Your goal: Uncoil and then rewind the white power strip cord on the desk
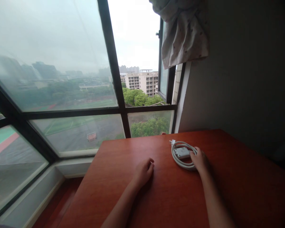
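A coiled white cable (180,164) lies on the reddish-brown wooden table (166,196), right of centre. Inside the loops sits a small white power strip (183,153), and the plug (172,142) pokes out at the upper left of the coil. My right hand (199,159) is closed on the right side of the coil, thumb on the inner side; some of its fingers are hidden behind the hand. My left hand (144,172) rests on the table left of the coil, apart from it. Its fingers are loosely bent, with a gap to the thumb and nothing held.
Dark-framed windows (122,110) stand beyond the table and to the left, with one pane swung open. A gathered curtain (185,41) hangs at the upper right beside a grey wall (239,79). A small reddish object (163,134) shows at the table's far edge.
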The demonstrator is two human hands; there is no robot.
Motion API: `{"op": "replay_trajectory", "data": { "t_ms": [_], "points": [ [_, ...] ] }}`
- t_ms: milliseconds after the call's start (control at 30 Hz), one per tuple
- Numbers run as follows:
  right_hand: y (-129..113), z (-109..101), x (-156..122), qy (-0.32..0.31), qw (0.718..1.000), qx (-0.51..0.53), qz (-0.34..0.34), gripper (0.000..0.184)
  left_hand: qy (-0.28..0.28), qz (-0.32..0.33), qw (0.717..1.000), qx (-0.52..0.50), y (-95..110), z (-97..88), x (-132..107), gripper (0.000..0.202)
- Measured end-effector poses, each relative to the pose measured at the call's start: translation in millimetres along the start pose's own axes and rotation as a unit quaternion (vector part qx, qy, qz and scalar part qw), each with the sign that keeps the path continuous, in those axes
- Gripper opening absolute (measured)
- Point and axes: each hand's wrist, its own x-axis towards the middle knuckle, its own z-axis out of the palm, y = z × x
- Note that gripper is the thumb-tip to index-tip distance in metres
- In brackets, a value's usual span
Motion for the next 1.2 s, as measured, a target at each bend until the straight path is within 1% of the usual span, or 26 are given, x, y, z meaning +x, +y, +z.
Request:
{"op": "replay_trajectory", "data": {
  "t_ms": [100, 233, 300, 367, 433, 467, 567, 633, 667, 733, 800, 900, 967, 1067, 1200],
  "points": [
    [-5.1, 2.3, -2.9, -0.011, 1.0, 0.004, -0.011, 0.044, -0.002, 0.004, 1.0, -0.007, -1.2, 1.2, 0.0, 0.023],
    [-20.3, 7.1, -14.4, -0.029, 0.997, 0.007, -0.075, 0.048, 0.006, 0.005, 1.0, -0.02, 1.5, 0.4, 0.3, 0.022],
    [-32.2, 10.3, -22.8, -0.05, 0.993, 0.018, -0.11, 0.049, 0.025, 0.001, 0.999, -0.031, 3.8, -3.0, 1.2, 0.023],
    [-45.5, 13.1, -32.1, -0.075, 0.986, 0.036, -0.144, 0.048, 0.058, -0.012, 0.998, -0.033, 4.9, -9.3, 2.7, 0.024],
    [-59.0, 15.4, -41.6, -0.103, 0.977, 0.057, -0.178, 0.046, 0.089, -0.042, 0.995, -0.018, 3.4, -18.2, 4.4, 0.025],
    [-65.4, 16.3, -46.5, -0.119, 0.972, 0.068, -0.192, 0.045, 0.094, -0.06, 0.994, -0.009, 1.5, -23.2, 5.2, 0.024],
    [-83.2, 17.7, -62.1, -0.165, 0.954, 0.103, -0.23, 0.043, 0.074, -0.095, 0.993, -0.003, -6.7, -37.4, 6.9, 0.02],
    [-94.0, 16.6, -73.2, -0.189, 0.939, 0.116, -0.264, 0.045, 0.063, -0.096, 0.993, -0.026, -12.6, -44.0, 7.5, 0.019],
    [-99.0, 15.2, -78.7, -0.19, 0.933, 0.115, -0.283, 0.046, 0.059, -0.101, 0.992, -0.049, -15.2, -45.9, 7.7, 0.02],
    [-108.2, 10.5, -89.1, -0.167, 0.924, 0.104, -0.327, 0.049, 0.04, -0.132, 0.984, -0.116, -19.2, -47.0, 8.0, 0.021],
    [-115.5, 4.8, -97.9, -0.156, 0.907, 0.101, -0.379, 0.051, 0.021, -0.171, 0.967, -0.19, -21.6, -45.1, 8.3, 0.022],
    [-121.4, -0.8, -106.8, -0.204, 0.869, 0.107, -0.438, 0.056, 0.015, -0.2, 0.947, -0.251, -23.0, -40.7, 9.0, 0.023],
    [-122.3, -0.6, -110.2, -0.23, 0.859, 0.099, -0.446, 0.061, 0.008, -0.213, 0.94, -0.266, -22.9, -39.3, 9.5, 0.024],
    [-122.1, 3.4, -112.4, -0.242, 0.866, 0.076, -0.431, 0.065, -0.015, -0.246, 0.924, -0.292, -21.6, -41.0, 9.7, 0.026],
    [-123.1, 6.1, -112.9, -0.251, 0.877, 0.033, -0.408, 0.067, -0.033, -0.27, 0.89, -0.366, -16.9, -45.5, 8.5, 0.031]
  ]
}}
